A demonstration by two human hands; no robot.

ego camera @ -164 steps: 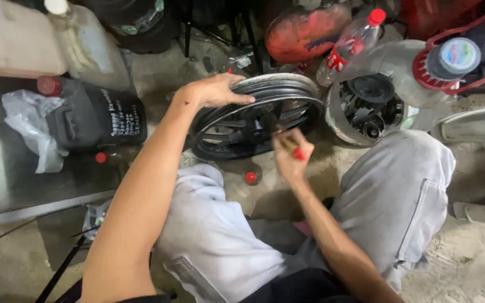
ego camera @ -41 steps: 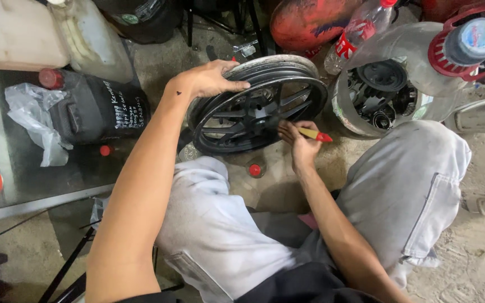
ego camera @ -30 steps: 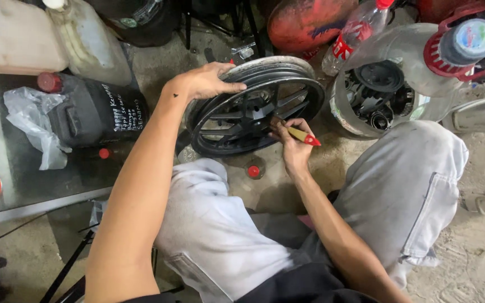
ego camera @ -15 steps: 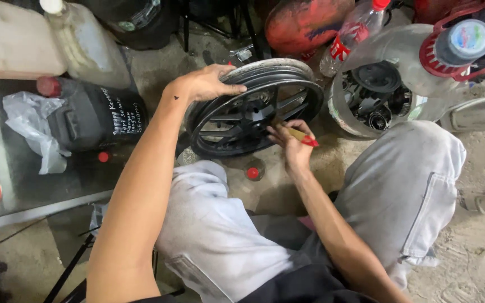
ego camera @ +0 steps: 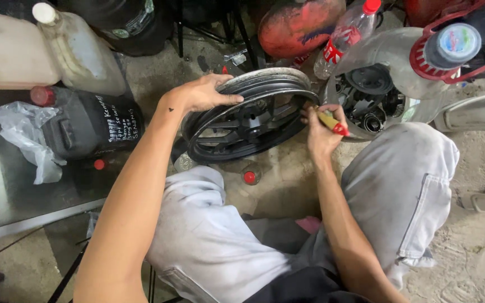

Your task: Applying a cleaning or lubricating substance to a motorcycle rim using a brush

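Gripping the upper rim of a black wheel (ego camera: pixel 251 115) with the left hand (ego camera: pixel 203 92), fingers curled over the edge, wheel propped upright on the concrete floor (ego camera: pixel 287 185) between the knees. Right hand (ego camera: pixel 321 132) clenched around a red-handled tool (ego camera: pixel 332 122), tip at the rim's right inner edge. Work on the rim judged in progress; finished portion not discernible. Red cap (ego camera: pixel 250 177) lying on floor just below wheel; black jug (ego camera: pixel 91 126) near left

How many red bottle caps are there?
4, maybe more hidden: one on the clear bottle up top, one on the black jug at left, one small cap below it, one cap under the wheel.
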